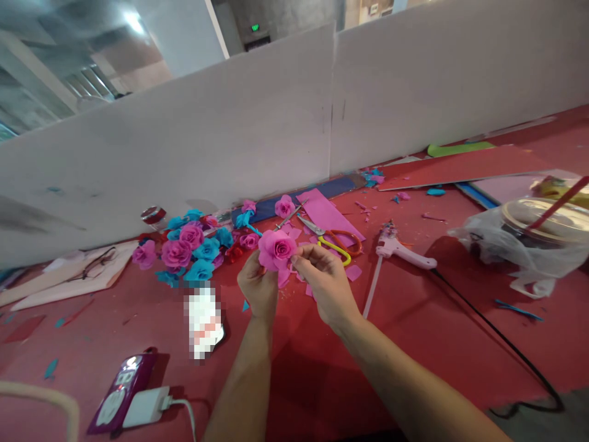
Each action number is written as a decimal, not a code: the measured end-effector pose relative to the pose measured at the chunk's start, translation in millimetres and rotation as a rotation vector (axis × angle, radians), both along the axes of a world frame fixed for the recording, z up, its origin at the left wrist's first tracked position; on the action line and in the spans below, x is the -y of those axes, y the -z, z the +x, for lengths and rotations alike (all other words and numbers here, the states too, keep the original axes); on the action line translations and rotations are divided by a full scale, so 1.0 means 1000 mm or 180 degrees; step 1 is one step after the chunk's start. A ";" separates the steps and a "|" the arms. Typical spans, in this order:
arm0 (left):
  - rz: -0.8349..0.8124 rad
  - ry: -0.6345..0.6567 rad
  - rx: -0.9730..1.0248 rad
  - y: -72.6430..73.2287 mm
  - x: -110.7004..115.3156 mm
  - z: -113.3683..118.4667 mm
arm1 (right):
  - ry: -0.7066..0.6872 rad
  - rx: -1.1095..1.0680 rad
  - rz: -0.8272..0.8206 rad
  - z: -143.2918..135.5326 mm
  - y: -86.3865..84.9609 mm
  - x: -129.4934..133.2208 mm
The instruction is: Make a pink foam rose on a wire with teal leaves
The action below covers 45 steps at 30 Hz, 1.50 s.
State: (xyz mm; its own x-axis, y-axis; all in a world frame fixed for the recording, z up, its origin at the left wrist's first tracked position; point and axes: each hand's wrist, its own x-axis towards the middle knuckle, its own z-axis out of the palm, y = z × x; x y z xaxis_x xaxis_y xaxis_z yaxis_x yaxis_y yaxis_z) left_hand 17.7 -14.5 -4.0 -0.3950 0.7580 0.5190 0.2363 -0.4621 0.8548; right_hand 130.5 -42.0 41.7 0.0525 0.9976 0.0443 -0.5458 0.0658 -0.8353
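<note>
A pink paper rose [279,247] is held up between both hands over the red table. My left hand [258,285] is closed beneath and behind the bloom; its fingertips are partly hidden by the petals. At the right edge of the flower, my right hand [324,276] pinches a petal between thumb and fingers. Behind the hands lie scissors with yellow and orange handles [338,250], a pink paper sheet [329,215] and pink scraps. Another pink flower [284,206] rests farther back.
A bunch of pink, blue and red paper flowers [188,245] lies left. To the right are a glue gun [409,253] with its black cord and a bagged bowl [547,224]. A power strip [122,390] and plug are front left; a white partition [230,129] stands behind.
</note>
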 end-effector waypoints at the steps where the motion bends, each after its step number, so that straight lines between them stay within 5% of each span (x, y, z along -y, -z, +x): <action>1: -0.0006 0.0067 -0.0111 0.000 0.000 -0.001 | 0.0035 -0.0036 0.0018 0.001 0.000 -0.001; 9: 0.0273 -0.0026 -0.0766 -0.001 -0.001 -0.010 | 0.0152 -0.0015 -0.0001 0.005 0.001 -0.002; 17: 0.0358 -0.0249 -0.0202 -0.002 -0.004 -0.007 | 0.0264 0.0016 0.0014 0.005 0.001 0.000; 23: 0.0391 -0.0377 -0.0051 -0.004 0.001 -0.003 | -0.0200 0.0047 -0.0031 0.002 -0.003 0.009; 45: 0.0528 -0.0583 -0.0445 0.000 0.002 -0.002 | -0.0148 -0.0204 -0.0177 0.005 -0.007 0.006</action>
State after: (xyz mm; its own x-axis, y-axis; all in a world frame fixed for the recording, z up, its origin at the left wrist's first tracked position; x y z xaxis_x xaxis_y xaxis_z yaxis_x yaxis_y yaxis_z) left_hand 15.3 -16.4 -3.6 -0.4334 0.5807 0.6892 0.4392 -0.5317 0.7242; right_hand 136.0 -47.9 49.0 0.0071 0.9999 -0.0132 -0.5995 -0.0063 -0.8003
